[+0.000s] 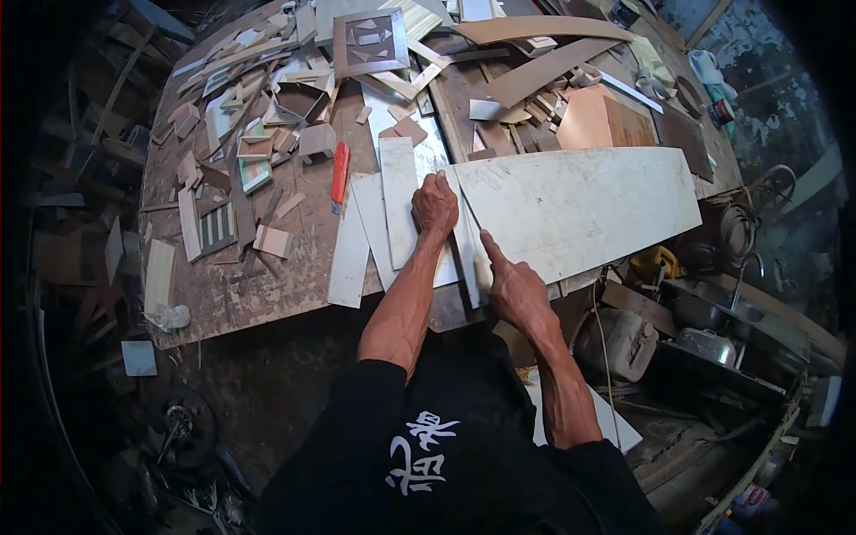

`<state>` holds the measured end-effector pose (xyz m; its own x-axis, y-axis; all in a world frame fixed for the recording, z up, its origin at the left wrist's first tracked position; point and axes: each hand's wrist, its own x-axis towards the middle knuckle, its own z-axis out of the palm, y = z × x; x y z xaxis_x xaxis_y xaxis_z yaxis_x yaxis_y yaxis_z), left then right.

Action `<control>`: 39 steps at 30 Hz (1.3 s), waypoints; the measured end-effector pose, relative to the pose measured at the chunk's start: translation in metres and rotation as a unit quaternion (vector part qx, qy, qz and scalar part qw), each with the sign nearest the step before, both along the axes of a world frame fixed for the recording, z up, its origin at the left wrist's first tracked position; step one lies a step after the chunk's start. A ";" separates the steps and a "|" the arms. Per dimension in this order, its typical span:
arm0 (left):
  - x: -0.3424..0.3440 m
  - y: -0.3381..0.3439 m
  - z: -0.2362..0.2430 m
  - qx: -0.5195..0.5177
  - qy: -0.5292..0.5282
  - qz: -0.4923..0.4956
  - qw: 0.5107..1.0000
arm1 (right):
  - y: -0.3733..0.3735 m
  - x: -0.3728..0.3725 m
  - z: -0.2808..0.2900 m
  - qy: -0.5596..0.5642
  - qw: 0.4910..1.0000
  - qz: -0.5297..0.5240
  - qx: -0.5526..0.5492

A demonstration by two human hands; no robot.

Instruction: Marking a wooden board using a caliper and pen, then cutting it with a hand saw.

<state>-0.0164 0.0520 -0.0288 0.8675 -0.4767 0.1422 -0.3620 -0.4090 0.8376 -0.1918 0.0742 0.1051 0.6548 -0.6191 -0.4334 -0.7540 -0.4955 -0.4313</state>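
Note:
My left hand (434,205) presses down on a narrow white strip (399,201) lying among several white laminate strips on the workbench (267,285). My right hand (513,285) grips a thin blade or scoring tool (473,218), index finger stretched along it, its tip at the left edge of a large white laminate sheet (580,205). That sheet reaches to the right past the bench edge. A red-handled cutter (340,174) lies just left of the strips.
The bench is littered with wood and laminate offcuts (241,152), a square frame with cut shapes (370,40), curved brown pieces (544,53) and a copper-brown board (602,120). A sink with metal pots (713,330) stands at the right. Scrap lies on the floor at the left.

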 end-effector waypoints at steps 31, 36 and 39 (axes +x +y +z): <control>-0.004 0.002 -0.013 -0.029 -0.051 -0.020 0.998 | -0.011 -0.005 -0.027 -0.042 0.999 0.004 -0.023; -0.011 -0.005 -0.003 -0.036 -0.052 -0.013 0.998 | -0.015 -0.003 -0.022 -0.026 1.000 -0.003 -0.011; -0.006 -0.013 -0.002 -0.025 -0.067 -0.022 0.997 | -0.031 0.013 -0.023 -0.053 0.998 -0.023 -0.004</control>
<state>-0.0228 0.0392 -0.0311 0.8170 -0.5040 0.2801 -0.4892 -0.3488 0.7994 -0.1784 0.0434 0.0824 0.6679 -0.6525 -0.3579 -0.7260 -0.4652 -0.5065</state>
